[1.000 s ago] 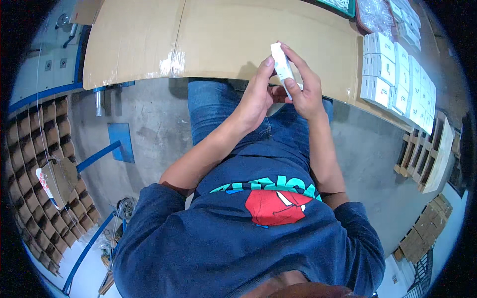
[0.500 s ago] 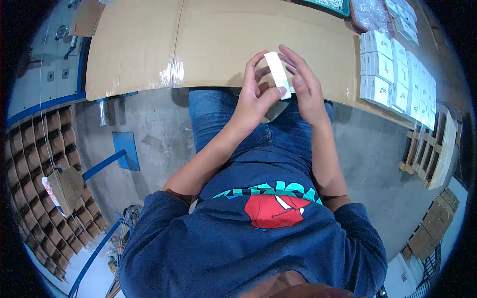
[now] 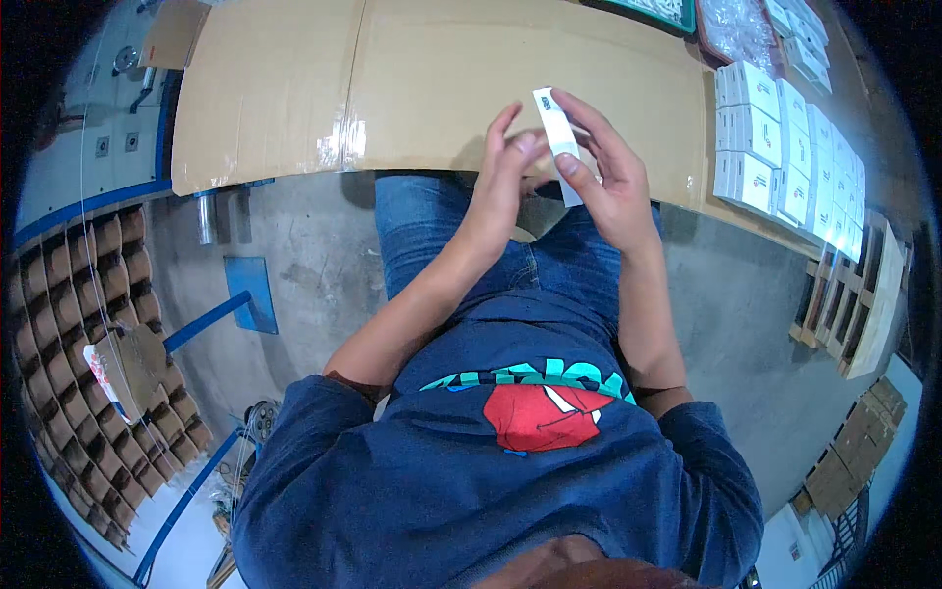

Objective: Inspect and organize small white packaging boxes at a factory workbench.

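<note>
A small white carton (image 3: 557,142), long and narrow, sits just above the centre of the frame, held up over the near edge of the cardboard-covered table (image 3: 294,98). The right hand (image 3: 613,187) pinches it: the thumb presses its lower part from the front and the fingers wrap behind, so the carton stands nearly upright, tilted a little to the upper left. The left hand (image 3: 505,182) is raised beside it with the fingers loosely spread, the fingertips touching or very near the carton's left side; whether they actually press on it cannot be told from this view.

The carton shows as a thin white strip with a dark mark near its top end. Whether it is folded flat or seen edge-on, and whether its end flaps are closed, cannot be made out.

At the upper right of the frame, rows of finished white boxes (image 3: 775,137) stand packed side by side on the table, with a clear plastic bag (image 3: 736,25) and a green tray (image 3: 667,12) beyond them at the top edge. Judging from that, a good many boxes seem already made up and set aside, while the one in hand looks not yet done and not yet placed with the rest.

The person sits with knees under the table edge; brown cardboard dividers (image 3: 88,324) fill the left side of the frame.
</note>
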`<state>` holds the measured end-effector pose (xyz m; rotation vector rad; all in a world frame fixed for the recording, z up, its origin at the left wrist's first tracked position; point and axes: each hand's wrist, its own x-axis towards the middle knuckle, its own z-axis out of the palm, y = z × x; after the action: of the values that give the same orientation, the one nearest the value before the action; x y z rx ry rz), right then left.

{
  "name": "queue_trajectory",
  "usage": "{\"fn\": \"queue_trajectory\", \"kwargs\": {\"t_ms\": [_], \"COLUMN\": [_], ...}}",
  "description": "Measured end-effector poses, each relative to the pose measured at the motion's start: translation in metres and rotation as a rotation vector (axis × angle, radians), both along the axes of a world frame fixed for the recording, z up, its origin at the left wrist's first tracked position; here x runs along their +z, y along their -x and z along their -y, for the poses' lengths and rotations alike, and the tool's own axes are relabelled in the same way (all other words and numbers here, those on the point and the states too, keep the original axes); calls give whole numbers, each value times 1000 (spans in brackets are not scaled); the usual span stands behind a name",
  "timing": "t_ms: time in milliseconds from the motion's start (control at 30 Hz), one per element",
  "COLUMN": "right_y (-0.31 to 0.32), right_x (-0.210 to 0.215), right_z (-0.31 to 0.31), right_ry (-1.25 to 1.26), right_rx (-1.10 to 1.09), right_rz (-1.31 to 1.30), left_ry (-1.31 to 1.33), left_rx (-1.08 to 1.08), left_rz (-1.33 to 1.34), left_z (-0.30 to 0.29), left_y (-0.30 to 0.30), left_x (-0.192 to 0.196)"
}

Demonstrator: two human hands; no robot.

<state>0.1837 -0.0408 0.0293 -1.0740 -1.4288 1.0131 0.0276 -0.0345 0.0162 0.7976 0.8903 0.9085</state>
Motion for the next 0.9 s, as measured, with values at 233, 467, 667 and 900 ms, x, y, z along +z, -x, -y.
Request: {"fn": "queue_trajectory", "kwargs": {"t_ms": [233,467,667,900], "right_y": [-3,0,2,1], "right_x": [-1,-5,-6,-4], "right_z": [-3,-5,-7,-8], "right_ry": [-160,-229,-284,-355], "right_rx": [37,25,15,4], "right_rz": [137,72,117,219], "left_ry": [259,255,235,210], "left_rx": [-201,-124,-90,-79], "left_rz": [258,311,319,324], "left_z": [-2,5,7,7], "left_y": [4,-4,-5,-6], "left_x": [17,31,33,35]}}
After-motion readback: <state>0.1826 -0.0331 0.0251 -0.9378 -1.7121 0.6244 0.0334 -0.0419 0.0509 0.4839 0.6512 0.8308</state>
